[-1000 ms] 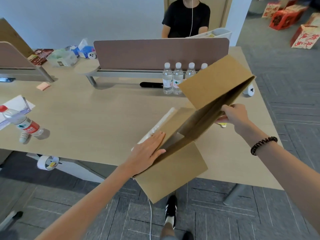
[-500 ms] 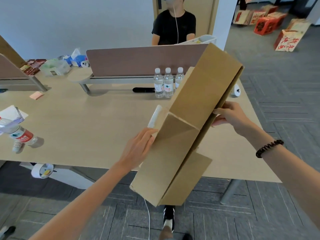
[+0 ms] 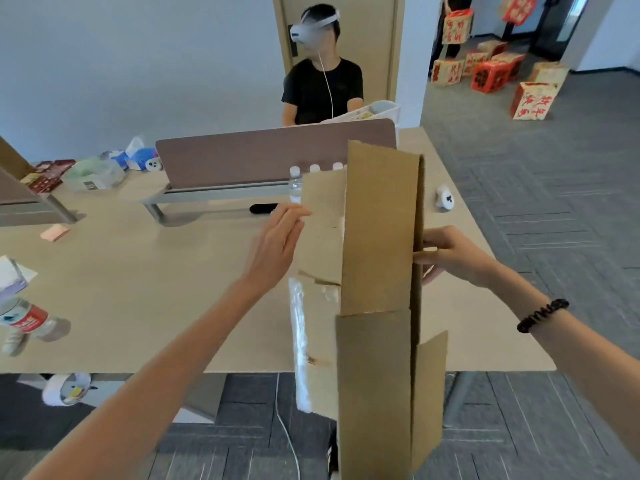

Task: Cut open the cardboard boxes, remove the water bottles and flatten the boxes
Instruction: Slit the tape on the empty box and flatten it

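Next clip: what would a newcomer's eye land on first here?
The tall, nearly flattened cardboard box, held upright over the near edge of the table, dominates the centre-right. The right hand has a grip on its right edge; the left hand is open by its left panel. Behind the desk divider sits a person in a white headset.

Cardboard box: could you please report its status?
Left hand open at cardboard box panel; right hand grips its edge. Box upright, nearly flat. Water bottles behind.

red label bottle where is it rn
Far left edge of the head view: the red label bottle is on the table, just below a white paper item.
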`<state>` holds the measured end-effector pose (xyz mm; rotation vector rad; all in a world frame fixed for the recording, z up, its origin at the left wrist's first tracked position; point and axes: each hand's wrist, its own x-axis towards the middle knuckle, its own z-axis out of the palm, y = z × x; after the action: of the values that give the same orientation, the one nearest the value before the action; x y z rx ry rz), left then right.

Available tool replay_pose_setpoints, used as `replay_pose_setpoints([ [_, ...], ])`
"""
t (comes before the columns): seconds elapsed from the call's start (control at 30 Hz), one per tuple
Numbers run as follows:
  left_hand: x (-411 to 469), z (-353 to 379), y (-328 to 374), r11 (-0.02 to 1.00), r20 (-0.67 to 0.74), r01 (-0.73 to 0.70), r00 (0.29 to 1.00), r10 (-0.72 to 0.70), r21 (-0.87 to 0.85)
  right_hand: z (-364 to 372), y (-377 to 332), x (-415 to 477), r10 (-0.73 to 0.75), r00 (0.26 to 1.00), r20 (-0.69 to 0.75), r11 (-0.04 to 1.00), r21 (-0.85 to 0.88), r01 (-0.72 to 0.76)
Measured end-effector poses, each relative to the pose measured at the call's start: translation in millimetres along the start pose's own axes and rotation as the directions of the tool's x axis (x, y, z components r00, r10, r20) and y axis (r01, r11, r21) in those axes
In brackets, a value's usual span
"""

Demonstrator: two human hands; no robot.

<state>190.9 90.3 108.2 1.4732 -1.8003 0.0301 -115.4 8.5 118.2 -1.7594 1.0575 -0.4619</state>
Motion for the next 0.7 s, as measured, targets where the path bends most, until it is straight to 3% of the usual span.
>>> replay_pose_setpoints([
  [0.17,49,1,3,0.998,0.034,-0.026,0.999,0.029,-0.062,12,0,-7,-0.02,0.999,0.032,0.984,-0.174,0.025],
  [0.37,63,12,4,0.994,0.14,-0.039,0.989,0.053,-0.099,20,5,-13,-0.061,0.997,0.045,0.971,-0.227,0.07],
  [0.53,68,18,1,0.989,0.214,0.072,0.976,-0.043,-0.13,27,8,-17,-0.079,0.992,0.097,0.966,-0.238,0.1],
  [0.6,68,16,-3,0.979,0.309,0.136,0.947,-0.083,-0.153,30,10,-17,-0.081,0.991,0.11,0.965,-0.242,0.106],
  [0.7,59,10,-4,0.897,0.464,0.293,0.878,-0.115,-0.332,33,13,-16,-0.077,0.989,0.128,0.964,-0.245,0.107],
])
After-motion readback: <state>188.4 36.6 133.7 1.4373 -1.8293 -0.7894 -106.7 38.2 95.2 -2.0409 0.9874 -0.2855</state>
